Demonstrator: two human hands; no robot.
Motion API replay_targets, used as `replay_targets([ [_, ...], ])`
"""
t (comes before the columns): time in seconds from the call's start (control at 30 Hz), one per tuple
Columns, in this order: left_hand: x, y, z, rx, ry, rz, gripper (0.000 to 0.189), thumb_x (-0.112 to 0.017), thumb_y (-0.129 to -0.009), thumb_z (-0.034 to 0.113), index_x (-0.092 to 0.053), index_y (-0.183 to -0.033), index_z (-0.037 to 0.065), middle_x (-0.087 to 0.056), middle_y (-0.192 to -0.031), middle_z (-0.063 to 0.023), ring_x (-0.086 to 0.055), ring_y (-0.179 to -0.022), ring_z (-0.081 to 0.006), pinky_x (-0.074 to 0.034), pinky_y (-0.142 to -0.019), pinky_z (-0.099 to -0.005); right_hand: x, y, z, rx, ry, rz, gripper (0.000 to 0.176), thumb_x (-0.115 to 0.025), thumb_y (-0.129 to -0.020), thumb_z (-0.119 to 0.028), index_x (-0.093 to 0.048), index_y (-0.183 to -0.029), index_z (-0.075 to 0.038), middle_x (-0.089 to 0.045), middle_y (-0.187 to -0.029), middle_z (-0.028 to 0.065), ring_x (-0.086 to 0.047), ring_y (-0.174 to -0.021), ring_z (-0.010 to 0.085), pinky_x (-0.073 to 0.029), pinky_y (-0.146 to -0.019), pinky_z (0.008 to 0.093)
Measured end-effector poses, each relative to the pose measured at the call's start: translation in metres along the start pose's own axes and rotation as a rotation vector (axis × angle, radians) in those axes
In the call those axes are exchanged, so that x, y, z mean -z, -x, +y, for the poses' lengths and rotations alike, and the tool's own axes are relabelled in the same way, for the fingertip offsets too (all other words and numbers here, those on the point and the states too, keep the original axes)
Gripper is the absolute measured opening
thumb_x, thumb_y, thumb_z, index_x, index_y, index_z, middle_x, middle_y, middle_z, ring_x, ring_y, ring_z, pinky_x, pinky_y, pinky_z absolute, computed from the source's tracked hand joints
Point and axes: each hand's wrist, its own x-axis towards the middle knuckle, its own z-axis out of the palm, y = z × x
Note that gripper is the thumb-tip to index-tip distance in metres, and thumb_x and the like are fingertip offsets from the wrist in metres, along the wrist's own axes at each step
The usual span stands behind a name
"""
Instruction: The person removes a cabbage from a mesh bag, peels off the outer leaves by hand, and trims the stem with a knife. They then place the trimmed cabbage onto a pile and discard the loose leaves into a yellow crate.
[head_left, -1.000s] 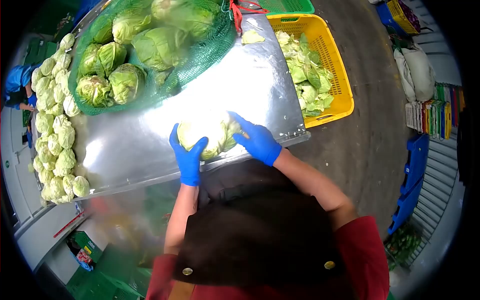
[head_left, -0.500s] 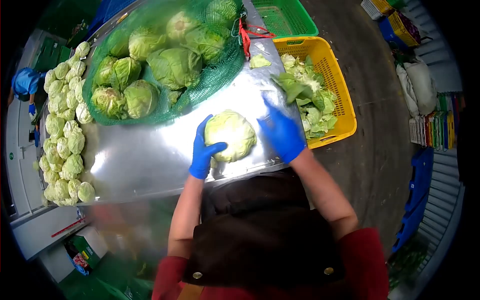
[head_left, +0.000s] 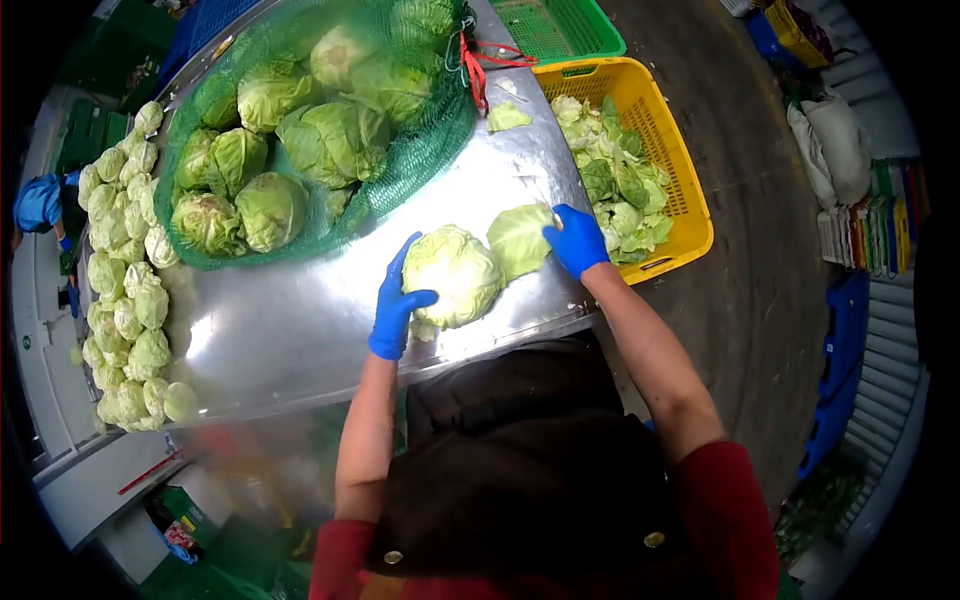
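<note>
At the near edge of the metal tabletop (head_left: 290, 330), toward its near right corner, the head view shows a pale green cabbage (head_left: 452, 276) resting on the surface. The gloved left hand (head_left: 398, 300) is curved around the cabbage's left side, part-way open to its width, thumb over the near side and fingers along the far side, holding it. The gloved right hand (head_left: 578, 242), near the right edge, is closed with its fingertips pinching the edge of a broad cabbage leaf (head_left: 520, 240). The leaf spans the space between this hand and the cabbage; whether it is attached there cannot be told. A small leaf piece (head_left: 425, 331) lies by the cabbage, close to the left thumb.

Toward the far edge lies a green mesh sack (head_left: 425, 170) full of cabbages, with a red tie (head_left: 474, 72) at its right end. A leaf scrap (head_left: 508, 117) sits near the right edge. Just beyond that edge, a yellow crate (head_left: 684, 180) holds loose leaves. Along the left edge, many pale cabbages (head_left: 125, 275) are heaped, a person in blue (head_left: 40, 204) beyond them.
</note>
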Motion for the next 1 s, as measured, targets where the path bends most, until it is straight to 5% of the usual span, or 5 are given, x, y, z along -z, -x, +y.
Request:
replay_targets([
  [0.1,0.011,-0.003,-0.008,-0.043,-0.179,-0.087,0.093,-0.080,-0.058,0.006,-0.041,-0.142,0.006,-0.047,-0.134,-0.0113,-0.046,-0.125,-0.0258,-0.038,-0.106,-0.0367,0.023,0.036,-0.049,0.310,-0.302,0.262,0.051,-0.070,-0.082,-0.031,-0.057,-0.126,-0.011,-0.067,-0.095,0.0182,-0.066,-0.079,0.0325,-0.052,-0.070,0.0385],
  [0.23,-0.029,0.001,0.025,-0.117,-0.316,0.033,0.098,-0.085,-0.062,0.014,-0.033,-0.145,0.007,-0.040,-0.138,-0.0128,-0.040,-0.128,-0.0280,-0.033,-0.109,-0.0380,0.010,0.047,-0.087,0.501,-0.441,-0.152,0.062,-0.071,-0.080,-0.043,-0.055,-0.130,-0.009,-0.066,-0.106,0.0195,-0.065,-0.095,0.0292,-0.051,-0.084,0.0378],
  [0.4,-0.080,0.017,0.028,-0.330,-1.047,0.207,0.118,-0.089,-0.057,0.035,-0.020,-0.146,-0.002,-0.028,-0.144,-0.0282,-0.030,-0.134,-0.0421,-0.031,-0.110,-0.0461,0.003,0.036,-0.072,0.336,-0.411,-0.111,0.058,-0.069,-0.083,-0.044,-0.058,-0.121,-0.001,-0.066,-0.099,0.0213,-0.066,-0.087,0.0332,-0.052,-0.079,0.0382],
  [0.67,-0.093,-0.009,0.022,-0.194,-1.051,0.272,0.127,-0.089,-0.053,0.041,-0.015,-0.144,-0.009,-0.030,-0.142,-0.0286,-0.033,-0.131,-0.0428,-0.034,-0.108,-0.0449,0.019,0.065,-0.078,0.496,0.330,0.034,0.069,-0.048,-0.095,-0.039,-0.023,-0.149,-0.003,-0.065,-0.073,0.0141,-0.063,-0.054,0.0279,-0.051,-0.051,0.0383],
  [1.0,-0.098,0.003,0.021,-0.236,-1.170,0.227,0.123,-0.089,-0.055,0.039,-0.017,-0.145,-0.006,-0.031,-0.143,-0.0277,-0.031,-0.133,-0.0428,-0.032,-0.109,-0.0456,0.024,-0.012,-0.058,0.293,0.220,-0.125,0.053,-0.042,-0.095,-0.050,-0.063,-0.111,-0.005,-0.067,-0.096,0.0211,-0.065,-0.084,0.0400,-0.052,-0.074,0.0458],
])
